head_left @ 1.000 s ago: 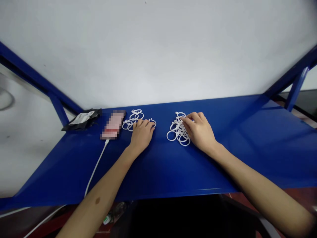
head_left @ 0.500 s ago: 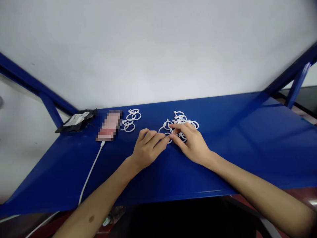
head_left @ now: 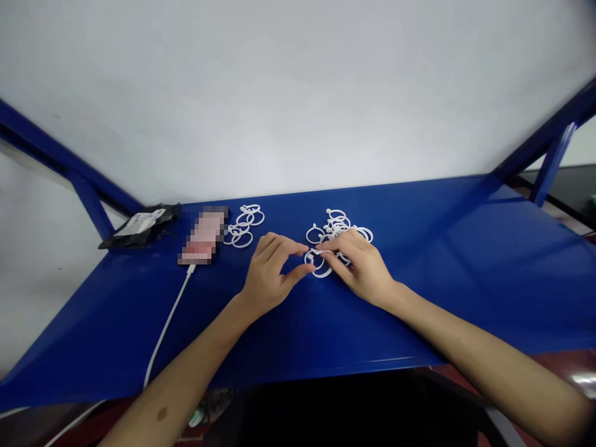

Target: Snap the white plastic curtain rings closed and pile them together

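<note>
White curtain rings, each with a small eyelet, are the things between my hands. My right hand [head_left: 361, 264] pinches one white curtain ring [head_left: 321, 274] between thumb and forefinger, just above the blue tabletop. Close on its left is my left hand [head_left: 272, 270], thumb and forefinger parted around the ring's left side; whether the fingertips touch it I cannot tell. Behind and partly under my right hand lies a pile of similar rings [head_left: 338, 220], some hidden by the fingers. A single ring [head_left: 315, 234] rests at the pile's left edge.
Farther left, a smaller group of white rings [head_left: 242, 236] lies beside a phone [head_left: 202, 236] with a pixelated screen. A white cable [head_left: 167, 323] runs from the phone over the front edge. A black plastic packet [head_left: 142, 226] sits at the back left, near blue frame posts [head_left: 95, 208].
My left thumb and forefinger have parted and drawn slightly left. The ring at my right fingertips now shows more clearly, apart from the ring left lying behind it.
</note>
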Demonstrator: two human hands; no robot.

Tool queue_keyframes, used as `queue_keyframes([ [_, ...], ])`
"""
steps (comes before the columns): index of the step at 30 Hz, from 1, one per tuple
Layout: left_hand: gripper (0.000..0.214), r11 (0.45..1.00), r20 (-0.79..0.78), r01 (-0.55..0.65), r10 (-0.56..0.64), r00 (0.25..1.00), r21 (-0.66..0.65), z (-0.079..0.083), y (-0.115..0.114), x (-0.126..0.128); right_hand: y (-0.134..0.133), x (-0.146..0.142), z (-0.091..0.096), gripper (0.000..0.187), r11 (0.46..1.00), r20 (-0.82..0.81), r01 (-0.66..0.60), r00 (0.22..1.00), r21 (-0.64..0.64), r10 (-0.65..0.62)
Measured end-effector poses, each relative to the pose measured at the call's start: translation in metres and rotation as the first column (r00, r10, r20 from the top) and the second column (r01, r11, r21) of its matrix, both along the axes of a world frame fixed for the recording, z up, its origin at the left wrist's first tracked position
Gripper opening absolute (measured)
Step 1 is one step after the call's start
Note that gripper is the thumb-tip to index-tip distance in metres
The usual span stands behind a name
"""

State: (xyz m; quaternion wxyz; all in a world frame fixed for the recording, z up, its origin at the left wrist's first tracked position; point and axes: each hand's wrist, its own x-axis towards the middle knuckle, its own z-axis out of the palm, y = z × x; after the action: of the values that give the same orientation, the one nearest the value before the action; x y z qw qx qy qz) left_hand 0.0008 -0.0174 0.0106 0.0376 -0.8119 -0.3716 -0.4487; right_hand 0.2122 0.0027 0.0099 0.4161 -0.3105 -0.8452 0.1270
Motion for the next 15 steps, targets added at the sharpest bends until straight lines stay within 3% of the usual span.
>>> queue_keyframes([
  [6,0.038,0.983,0.042,0.071,-0.065,0.997,-0.167,-0.0068,0.0052,0.0027,-0.0013,0.0002,-0.0011,0.014,0.995,0.015,-0.096,0.995,-0.034,0.097],
  [10,0.044,0.981,0.071,0.078,-0.066,0.995,-0.18,-0.0063,0.0058,0.0035,-0.002,0.0,-0.0018,0.017,0.984,0.001,-0.157,0.988,-0.079,0.157],
  [15,0.039,0.982,0.051,0.074,-0.066,0.997,-0.174,-0.0096,0.0048,0.0036,-0.0022,0.0035,-0.0025,0.019,0.978,0.03,-0.202,0.979,-0.048,0.204],
])
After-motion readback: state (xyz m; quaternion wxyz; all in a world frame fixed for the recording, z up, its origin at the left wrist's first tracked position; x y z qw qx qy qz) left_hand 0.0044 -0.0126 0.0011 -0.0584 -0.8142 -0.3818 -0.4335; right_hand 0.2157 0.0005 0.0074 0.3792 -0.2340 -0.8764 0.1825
